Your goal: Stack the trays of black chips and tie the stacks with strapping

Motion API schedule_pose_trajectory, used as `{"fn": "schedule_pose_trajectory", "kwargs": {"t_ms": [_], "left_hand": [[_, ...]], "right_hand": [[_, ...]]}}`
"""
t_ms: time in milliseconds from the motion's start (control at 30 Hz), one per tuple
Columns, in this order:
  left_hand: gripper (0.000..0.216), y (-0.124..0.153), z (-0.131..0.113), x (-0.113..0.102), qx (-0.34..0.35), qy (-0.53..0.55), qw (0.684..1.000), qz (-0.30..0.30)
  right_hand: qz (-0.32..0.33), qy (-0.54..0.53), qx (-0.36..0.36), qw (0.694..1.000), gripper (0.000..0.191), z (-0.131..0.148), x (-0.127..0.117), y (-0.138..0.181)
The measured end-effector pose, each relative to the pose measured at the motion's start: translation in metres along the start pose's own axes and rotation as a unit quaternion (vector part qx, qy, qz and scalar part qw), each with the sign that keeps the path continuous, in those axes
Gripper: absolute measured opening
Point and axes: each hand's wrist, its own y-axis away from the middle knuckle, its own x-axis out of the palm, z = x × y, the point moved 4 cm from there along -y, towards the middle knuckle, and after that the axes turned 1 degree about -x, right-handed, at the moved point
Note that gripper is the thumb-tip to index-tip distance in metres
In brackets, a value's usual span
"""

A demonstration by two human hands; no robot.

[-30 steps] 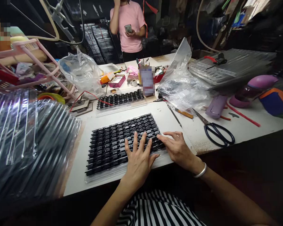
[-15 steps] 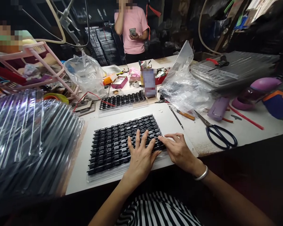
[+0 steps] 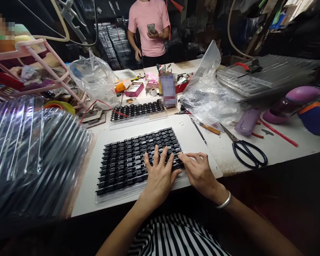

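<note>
Rows of small black plastic parts (image 3: 122, 160) fill a clear plastic tray (image 3: 101, 200) in front of me on the white table. My left hand (image 3: 159, 177) lies over the right half of the rows, open, its fingers spread and touching the parts. At the tray's right edge, my right hand (image 3: 201, 174) has its thumb and index finger pressed together beside the end of a row. Whatever sits between those fingertips is hidden. A second tray of black parts (image 3: 136, 111) lies farther back.
Stacked clear trays (image 3: 64, 156) rise at the left beside a pink rack (image 3: 50, 67). On the right lie scissors (image 3: 240, 145), a knife with an orange handle (image 3: 210, 128), a pen-like tool (image 3: 198, 131) and plastic bags (image 3: 208, 99). Across the table stands a person in pink (image 3: 149, 21) holding a phone.
The view has shifted slightly. My hands keep nearly the same place on the tray. The person across the table has lowered one arm from the head to their side.
</note>
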Motion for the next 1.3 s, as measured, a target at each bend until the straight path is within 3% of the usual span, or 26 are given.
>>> {"fn": "schedule_pose_trajectory", "kwargs": {"t_ms": [100, 200, 333, 467, 633, 767, 967, 1067, 1233, 1300], "left_hand": [[0.046, 0.002, 0.001, -0.004, -0.006, 0.018, 1.000, 0.002], [0.047, 0.011, 0.019, -0.017, -0.031, 0.033, 0.999, -0.018], [0.036, 0.045, 0.076, -0.041, -0.113, 0.065, 0.988, -0.086], [0.032, 0.092, 0.140, -0.059, -0.226, 0.121, 0.952, -0.166], [0.040, 0.123, 0.186, -0.046, -0.344, 0.238, 0.893, -0.168], [0.045, 0.117, 0.203, -0.035, -0.364, 0.326, 0.855, -0.177], [0.052, 0.082, 0.221, -0.040, -0.344, 0.393, 0.845, -0.117], [0.052, 0.072, 0.227, -0.038, -0.346, 0.423, 0.828, -0.125], [0.047, 0.075, 0.232, -0.027, -0.376, 0.530, 0.741, -0.171], [0.045, 0.077, 0.233, -0.026, -0.376, 0.545, 0.729, -0.176]], "right_hand": [[0.005, -0.028, 0.013, 0.999, 0.038, -0.003, -0.003, -0.001], [-0.016, -0.054, 0.036, 0.998, 0.038, -0.008, -0.007, 0.000], [-0.054, -0.084, 0.059, 0.993, 0.036, -0.019, -0.010, 0.006], [-0.054, -0.112, 0.125, 0.984, 0.031, -0.033, -0.007, 0.008], [-0.050, -0.178, 0.224, 0.957, 0.032, -0.038, 0.003, -0.001], [-0.012, -0.156, 0.200, 0.967, 0.035, -0.034, 0.011, -0.020], [0.062, -0.129, 0.171, 0.975, 0.039, -0.047, 0.027, -0.054], [0.080, -0.143, 0.225, 0.960, 0.043, -0.051, 0.034, -0.062], [0.033, -0.252, 0.307, 0.917, 0.044, -0.049, 0.036, -0.061], [0.019, -0.293, 0.322, 0.900, 0.042, -0.050, 0.036, -0.060]]}}
